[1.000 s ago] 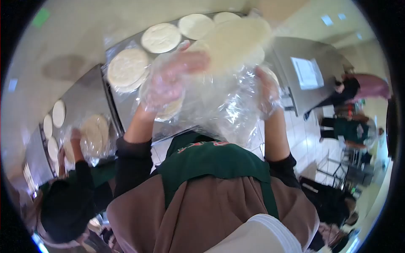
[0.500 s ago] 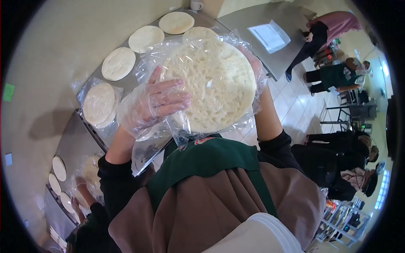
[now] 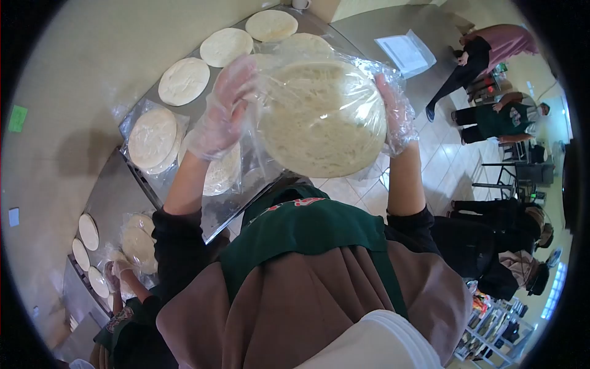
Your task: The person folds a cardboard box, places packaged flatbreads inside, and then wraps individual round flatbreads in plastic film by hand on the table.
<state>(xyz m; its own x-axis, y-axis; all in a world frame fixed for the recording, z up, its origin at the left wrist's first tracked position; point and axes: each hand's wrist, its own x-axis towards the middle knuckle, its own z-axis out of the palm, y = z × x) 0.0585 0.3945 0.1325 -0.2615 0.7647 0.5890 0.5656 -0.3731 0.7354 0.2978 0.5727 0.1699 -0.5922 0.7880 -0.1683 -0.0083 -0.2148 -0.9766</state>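
A round pale pizza crust [image 3: 322, 123] sits inside a clear plastic bag [image 3: 264, 147], lifted above the metal table in front of my chest. My left hand [image 3: 226, 107], in a clear plastic glove, is closed on the bag's left side, where the plastic is gathered. On the other side, my right hand [image 3: 398, 117], gloved too, grips the bagged crust by its edge; some of its fingers are hidden behind the plastic. Under my left forearm another crust [image 3: 222, 172] lies on the table, partly covered by the arm.
Bare crusts [image 3: 184, 82] line the metal table [image 3: 144, 101] along the wall, with bagged crusts [image 3: 152, 140] at its left. A white paper [image 3: 405, 54] lies on the right-hand table. At lower left a co-worker's hands [image 3: 120, 267] touch bagged crusts. Several people stand to the right.
My left hand has slid from the crust's face to the bag's left side and up. The crust has tilted flatter, and the plastic now stretches over it.
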